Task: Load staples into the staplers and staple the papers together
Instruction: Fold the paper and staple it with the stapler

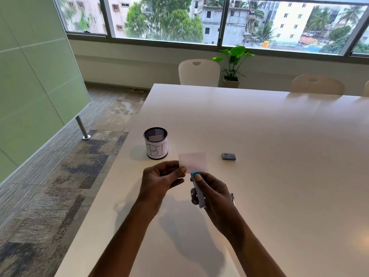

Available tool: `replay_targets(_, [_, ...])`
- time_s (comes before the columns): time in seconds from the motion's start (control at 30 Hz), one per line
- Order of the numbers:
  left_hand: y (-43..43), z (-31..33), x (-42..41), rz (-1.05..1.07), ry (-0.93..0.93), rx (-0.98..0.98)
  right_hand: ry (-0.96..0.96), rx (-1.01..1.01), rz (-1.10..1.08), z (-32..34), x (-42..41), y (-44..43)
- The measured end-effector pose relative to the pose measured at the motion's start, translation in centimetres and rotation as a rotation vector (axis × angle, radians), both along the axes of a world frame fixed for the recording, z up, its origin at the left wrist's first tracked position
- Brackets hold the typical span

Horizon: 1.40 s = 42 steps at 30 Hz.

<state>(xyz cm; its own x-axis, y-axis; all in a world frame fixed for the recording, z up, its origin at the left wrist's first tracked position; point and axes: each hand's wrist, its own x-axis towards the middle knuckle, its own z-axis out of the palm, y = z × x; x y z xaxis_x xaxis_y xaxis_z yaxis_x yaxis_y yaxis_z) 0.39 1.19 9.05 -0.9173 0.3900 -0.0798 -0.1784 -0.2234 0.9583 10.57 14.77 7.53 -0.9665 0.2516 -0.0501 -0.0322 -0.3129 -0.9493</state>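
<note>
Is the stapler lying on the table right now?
No, the right hand grips the stapler above the table, beside the paper that the left hand pinches.

One cam only, head-worn, wide-angle: it sits above the near end of the white table (259, 136) and looks fwd & down. Both forearms come in from the bottom edge, w/ the left hand (161, 180) and right hand (215, 192) close under the lens, just below frame centre. Tilt is shallow enough that the windows (163, 19) run along the top, chairs (198, 71) show past the table's far side, carpet (60, 186) fills the left; straight lines bow near the edges.
</note>
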Motion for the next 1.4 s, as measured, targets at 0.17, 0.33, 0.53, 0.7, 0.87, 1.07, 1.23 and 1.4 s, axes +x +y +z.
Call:
replay_targets(0.17, [0.1, -0.2, 0.4, -0.015, 0.017, -0.004, 0.008, -0.117, -0.065, 1.0, -0.6, 0.0])
replay_targets(0.33, [0.2, -0.2, 0.5, -0.026, 0.036, -0.006, -0.009, -0.120, -0.115, 1.2, -1.1, -0.2])
replay_targets(0.53, [0.2, -0.2, 0.8, -0.026, 0.037, 0.012, -0.021, -0.158, -0.132, 1.1, -1.4, -0.5])
replay_targets(0.7, [0.2, -0.2, 1.0, -0.024, 0.023, 0.017, -0.051, -0.233, -0.127, 1.0, -1.4, -0.6])
replay_targets(0.87, [0.3, -0.1, 1.1, -0.028, 0.020, 0.010, -0.067, -0.278, -0.147, 0.9, -1.5, -0.4])
replay_targets(1.07, [0.3, 0.0, 1.0, -0.037, 0.012, 0.011, -0.086, -0.277, -0.160, 1.0, -1.6, -0.3])
replay_targets(1.23, [0.4, 0.0, 1.1, -0.045, 0.018, 0.009, -0.068, -0.246, -0.154, 1.2, -1.5, 0.0])
replay_targets(1.4, [0.4, 0.0, 1.2, -0.049, 0.031, 0.009, -0.062, -0.183, -0.180, 1.0, -1.4, 0.3])
